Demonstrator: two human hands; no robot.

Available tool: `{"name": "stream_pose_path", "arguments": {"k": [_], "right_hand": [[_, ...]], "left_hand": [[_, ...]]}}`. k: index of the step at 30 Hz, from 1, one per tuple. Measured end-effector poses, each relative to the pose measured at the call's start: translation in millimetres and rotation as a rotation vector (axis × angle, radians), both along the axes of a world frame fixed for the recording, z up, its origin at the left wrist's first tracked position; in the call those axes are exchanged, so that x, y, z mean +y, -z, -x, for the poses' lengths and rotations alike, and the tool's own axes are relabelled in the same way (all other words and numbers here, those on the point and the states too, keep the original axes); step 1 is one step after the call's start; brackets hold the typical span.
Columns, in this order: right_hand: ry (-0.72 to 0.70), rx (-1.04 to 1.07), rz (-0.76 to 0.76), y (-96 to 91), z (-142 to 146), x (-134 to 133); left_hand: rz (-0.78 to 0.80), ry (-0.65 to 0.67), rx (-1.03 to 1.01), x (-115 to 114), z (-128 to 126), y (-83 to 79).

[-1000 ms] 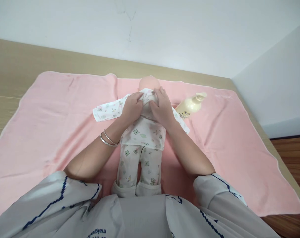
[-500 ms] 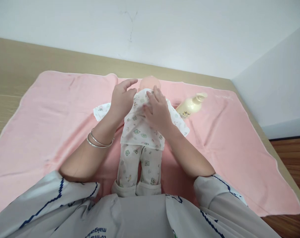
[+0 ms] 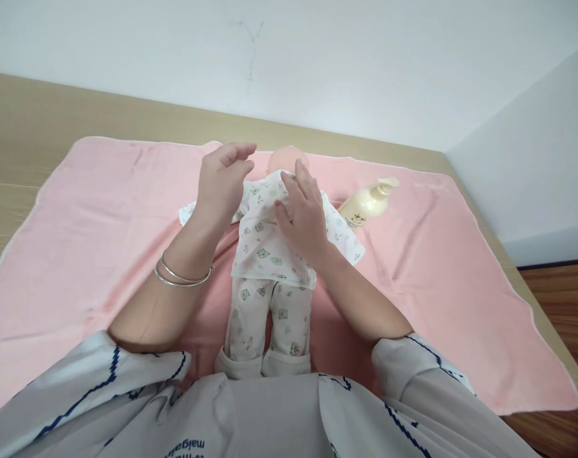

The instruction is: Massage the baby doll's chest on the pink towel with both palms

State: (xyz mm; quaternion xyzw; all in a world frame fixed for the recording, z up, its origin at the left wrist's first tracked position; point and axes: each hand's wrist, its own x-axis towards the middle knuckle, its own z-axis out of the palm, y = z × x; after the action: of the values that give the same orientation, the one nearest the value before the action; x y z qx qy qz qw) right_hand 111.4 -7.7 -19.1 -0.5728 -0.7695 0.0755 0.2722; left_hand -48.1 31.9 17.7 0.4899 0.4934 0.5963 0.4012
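A baby doll [image 3: 287,157] lies on a pink blanket, its bald head toward the wall. It wears a white printed shirt [image 3: 260,245] and matching trousers [image 3: 289,315] with turned-up cuffs. My left hand [image 3: 225,181] is raised over the doll's sleeve on the left, thumb and fingers apart, holding nothing. Over the chest and shoulder on the right is my right hand [image 3: 302,213], its fingers spread. Whether it touches the shirt or hovers just above I cannot tell. Two thin silver bangles [image 3: 181,277] circle my left wrist.
Beside the sleeve on the right, a pale yellow pump bottle [image 3: 369,202] lies tilted on the pink blanket [image 3: 437,286]. The blanket covers much of a light wooden table [image 3: 26,121], which stands against a white wall [image 3: 341,70].
My left hand has shifted left and slightly up, away from the doll's shoulder. My right hand stays almost in place; doll and bottle have not moved.
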Motion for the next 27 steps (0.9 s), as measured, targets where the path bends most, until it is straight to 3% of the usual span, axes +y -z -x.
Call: {"name": "stream_pose_path", "arguments": {"k": [7,12,15,19,21,24,27], "right_hand": [[-0.044,-0.176,0.291,0.1,3,1],[0.001,-0.064,0.128,-16.1,-3,-5],[0.02,-0.064,0.044,-12.2,0,-7],[-0.113,-0.149,0.126,6.2,10,-4],[-0.168,-0.161,0.177,4.6,9,-4],[-0.221,-0.044,0.151,-28.5,-7,-14],[-0.24,0.196,-0.05,-88.9,-35,-41]], "left_hand": [[-0.021,-0.035,-0.014,0,9,-1.5],[-0.033,-0.05,-0.003,2,13,-0.7],[-0.044,-0.062,-0.011,2,13,-0.9],[-0.058,-0.049,-0.049,0,14,-2.8],[-0.064,-0.046,-0.065,-1,15,-4.7],[-0.085,-0.053,-0.088,-4,18,-9.0],[-0.096,-0.059,-0.114,-6,20,-14.9]]}}
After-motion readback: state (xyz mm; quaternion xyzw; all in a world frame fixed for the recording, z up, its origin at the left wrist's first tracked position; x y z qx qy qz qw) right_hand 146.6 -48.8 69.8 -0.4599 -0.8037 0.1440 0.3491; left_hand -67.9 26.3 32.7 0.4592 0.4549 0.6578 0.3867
